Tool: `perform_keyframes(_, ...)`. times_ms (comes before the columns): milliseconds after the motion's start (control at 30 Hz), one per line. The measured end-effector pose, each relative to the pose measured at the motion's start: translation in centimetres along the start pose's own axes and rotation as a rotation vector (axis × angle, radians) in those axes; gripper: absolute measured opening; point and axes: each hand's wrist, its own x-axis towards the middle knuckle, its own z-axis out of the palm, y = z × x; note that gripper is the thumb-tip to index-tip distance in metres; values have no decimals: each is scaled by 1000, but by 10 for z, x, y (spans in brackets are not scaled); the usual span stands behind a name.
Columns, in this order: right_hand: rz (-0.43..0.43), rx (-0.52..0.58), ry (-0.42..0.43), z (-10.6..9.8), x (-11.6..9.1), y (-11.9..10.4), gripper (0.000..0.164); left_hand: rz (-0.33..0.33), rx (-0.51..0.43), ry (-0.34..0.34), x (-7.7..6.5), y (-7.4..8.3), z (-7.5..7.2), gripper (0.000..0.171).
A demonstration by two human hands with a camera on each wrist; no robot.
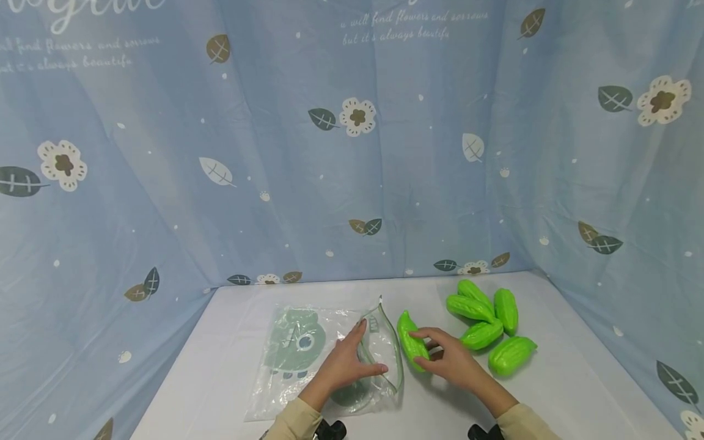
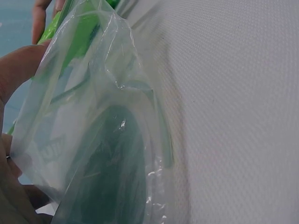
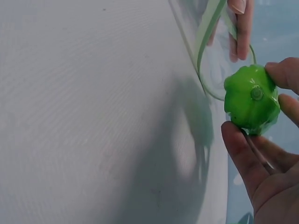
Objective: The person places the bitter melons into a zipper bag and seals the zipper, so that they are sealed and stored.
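Observation:
A clear zip bag [image 1: 258,394] with a pale green cartoon print lies flat, its green-edged mouth [image 1: 400,354] standing up and gaping to the right. My left hand [image 1: 346,360] is at that mouth, thumb and fingers spread apart against the film. In the left wrist view, the clear film [image 2: 112,70] overlaps part of the thumb. Between thumb and fingertips, my right hand [image 1: 453,360] holds a bright green bitter melon [image 1: 411,342] just right of the mouth. Its round stem end [image 3: 257,93] faces the right wrist camera.
Several more bitter melons [image 1: 481,335] lie in a loose group on the white table [image 1: 561,397], right of my right hand. A blue curtain [image 1: 407,171] printed with leaves and flowers hangs behind and along both sides of the table.

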Motion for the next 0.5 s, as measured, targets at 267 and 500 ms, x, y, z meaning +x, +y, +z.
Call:
perform_keyframes(267,-63,32,-60,7,5,-7,48,-6,0,0,0,1,-1,116)
perform_keyframes(500,-98,49,-94,14,11,-6,50,-16,3,-12,0,1,0,117)
